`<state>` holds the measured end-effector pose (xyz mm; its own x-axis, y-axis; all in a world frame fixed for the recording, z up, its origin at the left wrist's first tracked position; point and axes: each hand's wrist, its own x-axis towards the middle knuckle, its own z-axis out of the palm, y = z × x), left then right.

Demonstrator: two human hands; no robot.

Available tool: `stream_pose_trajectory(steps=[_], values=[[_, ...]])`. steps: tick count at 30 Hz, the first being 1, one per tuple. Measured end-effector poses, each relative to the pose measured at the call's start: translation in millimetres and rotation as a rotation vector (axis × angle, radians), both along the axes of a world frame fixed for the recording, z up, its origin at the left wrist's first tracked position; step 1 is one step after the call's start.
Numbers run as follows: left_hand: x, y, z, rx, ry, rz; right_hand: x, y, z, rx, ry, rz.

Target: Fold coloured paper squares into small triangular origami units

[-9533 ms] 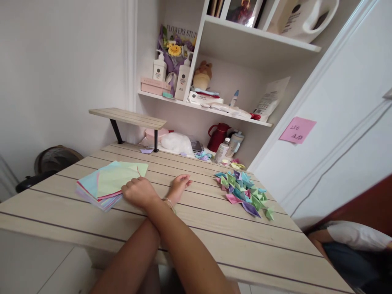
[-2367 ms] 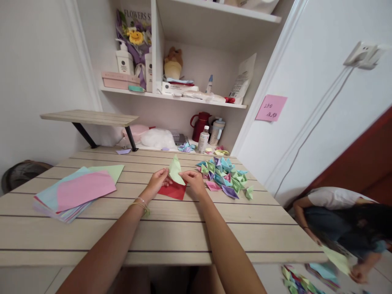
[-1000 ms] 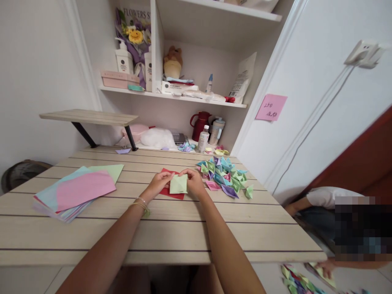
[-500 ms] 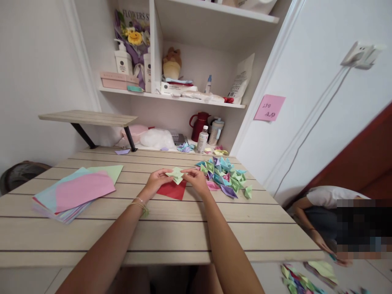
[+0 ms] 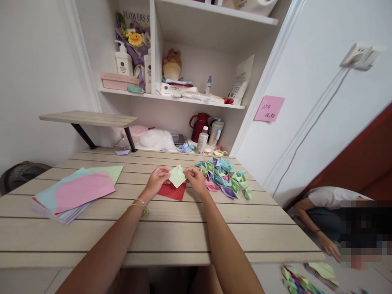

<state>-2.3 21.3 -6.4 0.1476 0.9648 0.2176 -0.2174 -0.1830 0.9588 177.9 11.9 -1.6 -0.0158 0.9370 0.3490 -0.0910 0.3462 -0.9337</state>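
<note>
Head view, left to right: a stack of coloured sheets (image 5: 84, 190) lies spread toward the left edge of the desk (image 5: 177, 237), a pink one on top. Farther in, the left hand (image 5: 157, 180) has its grip pinched on the left corner of the pale green folded paper (image 5: 177, 178), which is held diamond-wise nearer the desk's far edge than its near one. A red sheet (image 5: 173, 193) lies beneath; whether the green one touches it is hard to tell from here. The paper should be almost weightless, soft in single layers, stiffer along its folds, and easily creased or torn, so a light pinch at the side corners suits it best. The right hand (image 5: 197, 180) is closed likewise on the right corner. Beyond it, toward the desk's right edge, sits a pile of folded paper pieces (image 5: 225, 173).
</note>
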Motion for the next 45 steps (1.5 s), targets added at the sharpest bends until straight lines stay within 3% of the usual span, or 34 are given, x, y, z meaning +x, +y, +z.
stream_pose_trajectory(steps=[5, 13, 23, 32, 39, 42, 45], values=[[-0.6, -2.6, 1.6, 0.075, 0.082, -0.007, 0.8, -1.5, -1.3, 0.047, -0.171, 0.014], [-1.9, -1.6, 1.0, 0.092, 0.207, 0.064, 1.8, -4.8, 1.8, 0.249, -0.396, -0.104], [2.1, -1.7, 1.7, -0.005, -0.027, 0.02, -3.3, -11.2, 2.3, 0.173, -0.42, -0.046], [-0.3, -1.8, -0.1, 0.082, 0.075, 0.061, -5.4, -11.3, 2.5, 0.132, -0.401, -0.096], [2.1, -1.8, -1.5, 0.166, 0.162, 0.098, -2.8, -7.2, 0.5, 0.212, -0.549, -0.176], [4.1, -1.1, -3.0, 0.186, 0.143, 0.11, -4.4, -9.1, 1.0, 0.2, -0.608, -0.162], [5.1, -1.3, -4.4, 0.189, 0.153, 0.089, -8.1, -12.7, 1.7, 0.161, -0.539, -0.109]])
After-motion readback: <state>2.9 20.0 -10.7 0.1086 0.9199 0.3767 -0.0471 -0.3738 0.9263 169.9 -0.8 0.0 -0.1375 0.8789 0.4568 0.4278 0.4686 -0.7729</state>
